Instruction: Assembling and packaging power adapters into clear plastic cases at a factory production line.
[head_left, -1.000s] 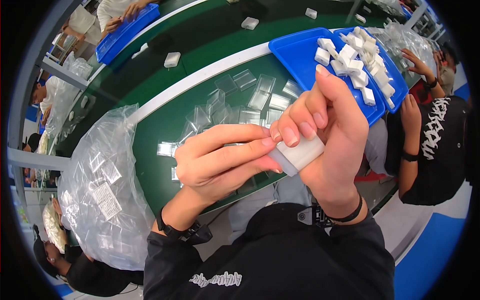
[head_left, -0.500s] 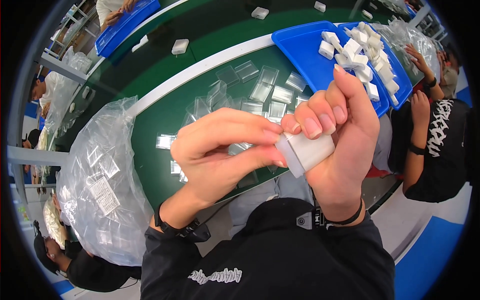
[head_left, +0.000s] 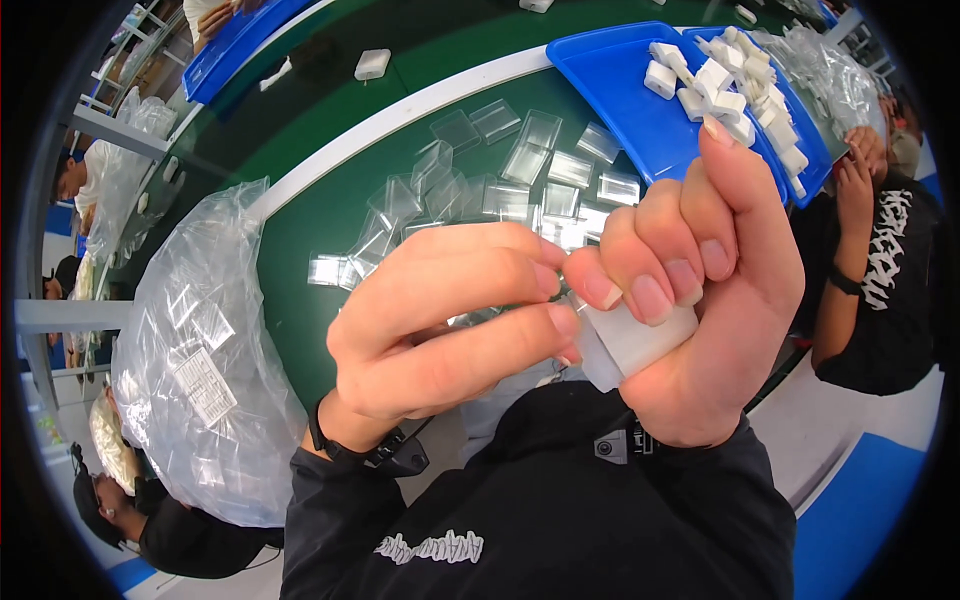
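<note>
A white block-shaped power adapter lies in my right hand, whose fingers curl over it against the palm. Over its left end sits a translucent plastic cover. My left hand is closed at that end, thumb and fingertips pinching the cover's edge; the exact contact is partly hidden by the fingers. Beyond my hands, several clear plastic covers are scattered on the green tabletop.
Two blue trays stand at the far right, with white adapters in them. A large clear plastic bag bulges at the left. Past the white rail, another adapter rests on a green belt. A co-worker is on the right.
Both hands have come a little closer, the right shifting rightward with the adapter. The left fingers have spread slightly along the cover's edge. The view has tilted a little.
</note>
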